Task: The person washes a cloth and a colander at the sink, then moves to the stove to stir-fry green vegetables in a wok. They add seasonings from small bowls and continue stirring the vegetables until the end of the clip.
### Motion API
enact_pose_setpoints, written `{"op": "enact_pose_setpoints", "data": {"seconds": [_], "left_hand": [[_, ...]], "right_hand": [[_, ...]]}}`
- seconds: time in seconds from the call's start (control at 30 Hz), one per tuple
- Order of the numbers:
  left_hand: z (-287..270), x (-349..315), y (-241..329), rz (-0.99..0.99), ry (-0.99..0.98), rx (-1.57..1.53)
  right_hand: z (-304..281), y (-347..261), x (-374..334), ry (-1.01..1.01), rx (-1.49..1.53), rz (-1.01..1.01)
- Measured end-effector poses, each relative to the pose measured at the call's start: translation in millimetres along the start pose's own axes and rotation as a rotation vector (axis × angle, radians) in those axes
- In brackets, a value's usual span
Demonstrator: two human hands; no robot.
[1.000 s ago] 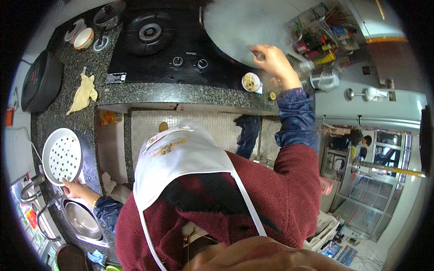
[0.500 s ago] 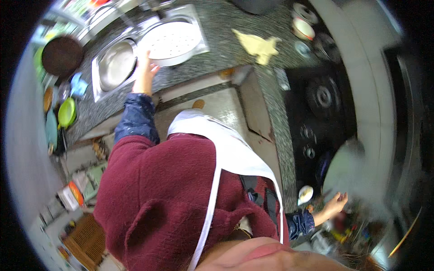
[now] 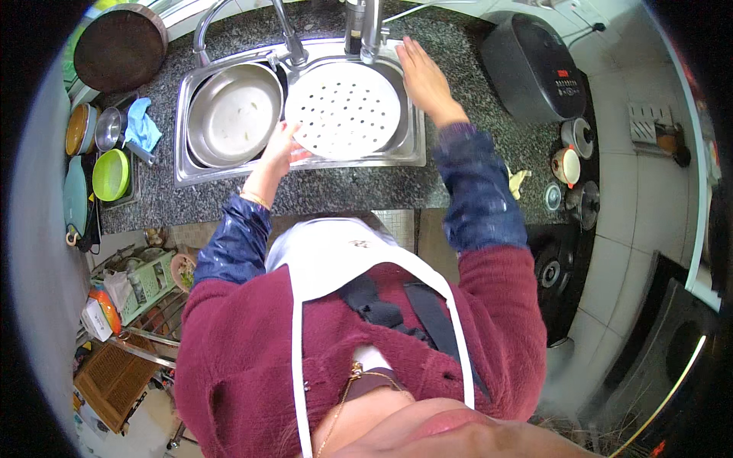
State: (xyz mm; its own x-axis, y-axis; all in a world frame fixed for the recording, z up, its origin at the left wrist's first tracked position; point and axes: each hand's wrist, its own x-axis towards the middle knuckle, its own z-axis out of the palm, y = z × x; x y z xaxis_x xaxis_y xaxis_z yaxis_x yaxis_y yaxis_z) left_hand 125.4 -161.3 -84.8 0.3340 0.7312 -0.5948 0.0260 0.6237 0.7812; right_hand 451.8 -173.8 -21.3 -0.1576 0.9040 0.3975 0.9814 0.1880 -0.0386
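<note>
A round white steamer tray [image 3: 343, 111] dotted with holes sits in the right basin of the steel double sink [image 3: 304, 161]. My left hand [image 3: 279, 150] is at its lower left edge, fingers and thumb around the rim; the fingertips are partly hidden. My right hand [image 3: 424, 80] is raised over the sink's right edge, palm flat, fingers stretched out and holding nothing. It is apart from the tray. In the left basin rests a round steel pot [image 3: 234, 114] with a few small green bits inside.
Behind the sink rise a curved faucet [image 3: 286, 34] and a second metal spout [image 3: 372, 30]. A black rice cooker [image 3: 534, 69] stands at right, near small pots and a stove [image 3: 551, 271]. At left are a dark pan [image 3: 121, 47], blue cloth [image 3: 142, 124] and green bowl [image 3: 111, 175].
My view has turned from the stove side to face the sink. My right hand has come from beside the stove to the sink's right edge. My left hand stays at the tray's rim.
</note>
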Motion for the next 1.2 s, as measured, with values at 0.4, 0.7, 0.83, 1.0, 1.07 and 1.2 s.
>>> {"op": "enact_pose_setpoints", "data": {"seconds": [0.4,0.7,0.83,1.0,1.07,1.2], "left_hand": [[4.0,18.5,8.1,-0.202,-0.075,0.013],[15.9,47.1,-20.0,-0.369,-0.124,-0.313],[45.6,60.6,-33.6,-0.243,-0.058,-0.383],[46.0,78.9,-35.4,0.281,0.087,0.012],[51.3,57.5,4.0,0.176,0.153,0.269],[42.3,47.7,43.9,0.227,0.263,0.488]], "right_hand": [[99.9,46.0,34.3,-0.265,-0.067,-0.393],[77.7,26.3,-33.9,-0.28,0.701,0.598],[89.2,9.5,-68.5,-0.234,0.868,0.824],[143.8,-11.1,-79.7,-0.149,1.229,1.139],[152.5,-29.3,-71.7,-0.109,1.237,1.184],[158.4,-44.1,-65.4,-0.558,1.412,1.295]]}}
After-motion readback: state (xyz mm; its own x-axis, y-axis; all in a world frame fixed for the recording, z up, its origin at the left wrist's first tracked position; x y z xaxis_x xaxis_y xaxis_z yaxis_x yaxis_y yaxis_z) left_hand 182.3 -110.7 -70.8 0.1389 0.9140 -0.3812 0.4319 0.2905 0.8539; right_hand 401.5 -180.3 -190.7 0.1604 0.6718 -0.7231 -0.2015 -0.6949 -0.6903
